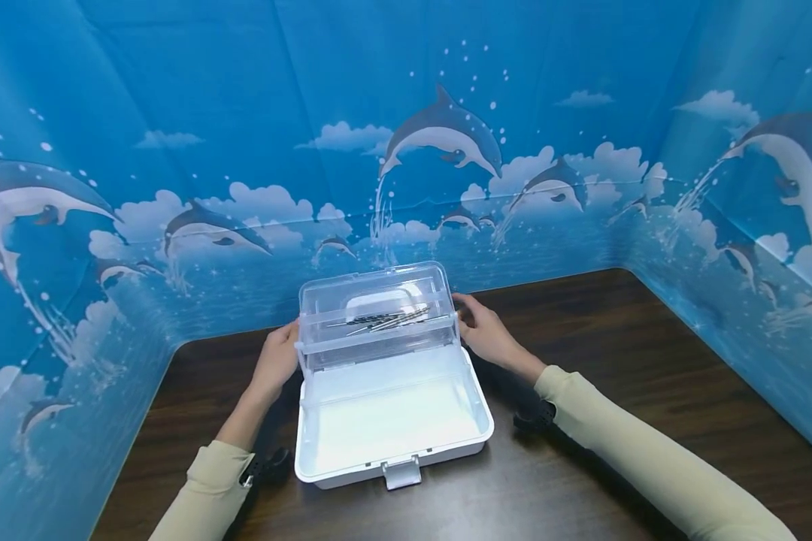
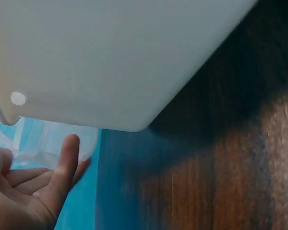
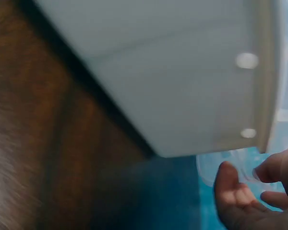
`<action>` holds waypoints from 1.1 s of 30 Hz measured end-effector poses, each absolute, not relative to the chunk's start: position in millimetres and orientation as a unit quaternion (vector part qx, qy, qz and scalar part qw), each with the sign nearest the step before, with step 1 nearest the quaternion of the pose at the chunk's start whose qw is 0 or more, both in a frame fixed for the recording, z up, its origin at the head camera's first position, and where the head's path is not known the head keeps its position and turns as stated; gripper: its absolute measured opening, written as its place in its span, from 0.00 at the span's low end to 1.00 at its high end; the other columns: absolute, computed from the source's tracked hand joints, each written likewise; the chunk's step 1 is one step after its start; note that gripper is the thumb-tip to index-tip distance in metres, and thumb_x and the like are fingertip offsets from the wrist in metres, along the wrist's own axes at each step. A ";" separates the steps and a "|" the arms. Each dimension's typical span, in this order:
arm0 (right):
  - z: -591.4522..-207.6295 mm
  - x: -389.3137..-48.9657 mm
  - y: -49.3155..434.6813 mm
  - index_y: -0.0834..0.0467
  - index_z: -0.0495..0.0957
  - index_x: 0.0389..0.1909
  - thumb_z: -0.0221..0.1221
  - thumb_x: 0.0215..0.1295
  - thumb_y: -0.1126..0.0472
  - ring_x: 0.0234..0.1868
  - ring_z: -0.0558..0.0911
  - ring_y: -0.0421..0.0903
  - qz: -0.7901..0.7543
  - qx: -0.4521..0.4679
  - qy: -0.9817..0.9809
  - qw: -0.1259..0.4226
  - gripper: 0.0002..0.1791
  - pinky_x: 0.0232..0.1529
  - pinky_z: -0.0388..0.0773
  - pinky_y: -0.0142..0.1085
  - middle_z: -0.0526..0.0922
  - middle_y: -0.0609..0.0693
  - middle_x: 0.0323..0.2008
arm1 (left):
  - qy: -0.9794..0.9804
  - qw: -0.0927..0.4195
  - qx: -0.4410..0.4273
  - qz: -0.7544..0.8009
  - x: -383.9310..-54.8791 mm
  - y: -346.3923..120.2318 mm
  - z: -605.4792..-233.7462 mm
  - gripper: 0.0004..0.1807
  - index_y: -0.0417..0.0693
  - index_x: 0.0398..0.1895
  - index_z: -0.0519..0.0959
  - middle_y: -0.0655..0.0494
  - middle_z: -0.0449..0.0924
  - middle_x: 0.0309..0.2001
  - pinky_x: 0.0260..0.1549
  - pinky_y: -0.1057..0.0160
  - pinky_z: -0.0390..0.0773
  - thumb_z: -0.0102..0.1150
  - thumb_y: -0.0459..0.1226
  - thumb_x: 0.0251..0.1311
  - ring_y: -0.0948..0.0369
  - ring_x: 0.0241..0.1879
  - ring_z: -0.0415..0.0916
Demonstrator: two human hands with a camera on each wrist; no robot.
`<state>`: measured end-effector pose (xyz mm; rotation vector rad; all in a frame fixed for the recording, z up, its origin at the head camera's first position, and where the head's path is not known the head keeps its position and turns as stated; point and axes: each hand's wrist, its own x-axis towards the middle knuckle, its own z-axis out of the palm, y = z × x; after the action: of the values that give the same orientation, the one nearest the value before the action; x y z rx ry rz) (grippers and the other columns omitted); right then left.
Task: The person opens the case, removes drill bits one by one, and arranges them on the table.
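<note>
A white plastic toolbox (image 1: 392,421) stands with its clear lid (image 1: 372,285) raised at the back. Several slim metal drill bits (image 1: 392,320) lie in a clear tray (image 1: 372,342) lifted in front of the lid. My left hand (image 1: 279,361) holds the lid's left side near the tray's end; in the left wrist view its index finger (image 2: 65,170) is fairly straight and overlaps the clear plastic. On the opposite side my right hand (image 1: 490,334) holds the lid's right edge, its thumb (image 3: 273,167) and bent fingers close about the clear plastic.
The box's white lower compartment (image 1: 386,398) faces up, and its front latch (image 1: 401,473) hangs down. A dark wooden table (image 1: 609,466) carries the box. Behind and at both sides hangs a blue dolphin-print cloth (image 1: 257,135).
</note>
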<state>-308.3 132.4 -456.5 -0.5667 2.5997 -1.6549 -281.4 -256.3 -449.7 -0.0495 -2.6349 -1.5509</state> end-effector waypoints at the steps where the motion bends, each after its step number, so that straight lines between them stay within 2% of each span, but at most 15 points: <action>1: -459.2 -307.9 132.1 0.61 0.62 0.76 0.48 0.80 0.62 0.39 0.81 0.50 -0.523 -0.178 0.834 0.003 0.26 0.37 0.80 0.43 0.80 0.55 0.47 | -0.862 0.031 -0.017 -0.506 -282.4 -256.0 -450.9 0.40 0.36 0.73 0.69 0.36 0.75 0.63 0.58 0.36 0.71 0.34 0.61 0.78 0.41 0.63 0.72; 4: -466.7 -305.7 132.3 0.65 0.65 0.73 0.48 0.81 0.61 0.43 0.80 0.49 -0.510 -0.168 0.843 -0.004 0.25 0.40 0.78 0.43 0.81 0.57 0.49 | -0.868 -0.005 -0.010 -0.497 -285.2 -256.8 -455.5 0.38 0.36 0.71 0.71 0.37 0.74 0.64 0.55 0.38 0.74 0.35 0.59 0.80 0.42 0.61 0.73; 8: -473.4 -300.1 133.9 0.67 0.67 0.72 0.48 0.81 0.61 0.49 0.80 0.50 -0.508 -0.155 0.847 -0.001 0.24 0.44 0.78 0.45 0.79 0.59 0.55 | -0.870 -0.046 -0.005 -0.490 -285.6 -257.7 -459.8 0.35 0.37 0.71 0.71 0.38 0.71 0.67 0.60 0.38 0.70 0.34 0.56 0.81 0.43 0.66 0.68; 10: -475.2 -297.7 134.2 0.68 0.67 0.72 0.48 0.80 0.61 0.49 0.80 0.50 -0.511 -0.148 0.847 0.003 0.24 0.44 0.79 0.45 0.79 0.59 0.56 | -0.872 -0.053 -0.007 -0.487 -285.4 -257.5 -459.9 0.34 0.36 0.70 0.72 0.38 0.70 0.68 0.60 0.38 0.69 0.33 0.54 0.82 0.44 0.66 0.67; 14: -476.4 -295.4 133.5 0.67 0.69 0.71 0.49 0.80 0.61 0.46 0.80 0.50 -0.527 -0.137 0.839 0.007 0.24 0.41 0.79 0.44 0.81 0.57 0.53 | -0.878 -0.048 -0.008 -0.476 -287.0 -258.2 -458.0 0.31 0.34 0.67 0.74 0.37 0.72 0.65 0.56 0.42 0.74 0.35 0.49 0.83 0.45 0.62 0.69; 17: -476.7 -295.3 132.2 0.66 0.69 0.71 0.49 0.80 0.61 0.44 0.81 0.50 -0.541 -0.133 0.830 0.012 0.24 0.39 0.78 0.43 0.81 0.56 0.50 | -0.879 -0.052 0.000 -0.474 -288.5 -260.8 -457.4 0.30 0.34 0.68 0.73 0.37 0.71 0.66 0.55 0.42 0.74 0.36 0.49 0.83 0.45 0.63 0.69; 22: -477.6 -294.7 131.4 0.63 0.70 0.71 0.50 0.80 0.61 0.43 0.82 0.49 -0.564 -0.111 0.818 0.022 0.23 0.41 0.80 0.42 0.81 0.55 0.49 | -0.868 -0.079 0.016 -0.490 -288.8 -265.5 -458.2 0.33 0.36 0.75 0.65 0.37 0.66 0.71 0.57 0.43 0.73 0.35 0.52 0.82 0.43 0.65 0.67; 27: -468.5 -294.5 131.8 0.61 0.74 0.67 0.51 0.80 0.60 0.39 0.82 0.55 -0.589 -0.083 0.804 0.027 0.20 0.42 0.80 0.49 0.81 0.58 0.44 | -0.854 -0.048 0.002 -0.519 -287.0 -268.6 -448.4 0.42 0.41 0.82 0.50 0.35 0.60 0.73 0.61 0.40 0.70 0.33 0.61 0.78 0.39 0.67 0.66; 30: -455.4 -298.4 134.0 0.62 0.76 0.65 0.51 0.80 0.58 0.40 0.81 0.59 -0.587 -0.084 0.805 -0.003 0.19 0.43 0.79 0.54 0.82 0.59 0.47 | -0.840 -0.032 -0.046 -0.539 -285.3 -267.8 -436.2 0.45 0.48 0.84 0.40 0.35 0.50 0.77 0.65 0.35 0.61 0.32 0.64 0.76 0.37 0.72 0.56; 33: -436.2 -302.1 138.5 0.60 0.78 0.63 0.53 0.80 0.56 0.40 0.82 0.56 -0.569 -0.114 0.813 -0.050 0.18 0.42 0.79 0.54 0.82 0.58 0.49 | -0.826 -0.039 -0.101 -0.553 -282.7 -262.5 -427.0 0.41 0.55 0.84 0.35 0.39 0.40 0.80 0.67 0.32 0.54 0.34 0.60 0.79 0.37 0.76 0.46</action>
<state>-302.1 138.5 -436.2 -0.3698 2.6402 -1.8458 -282.7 -262.5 -427.0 -0.3264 -2.6626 -1.7816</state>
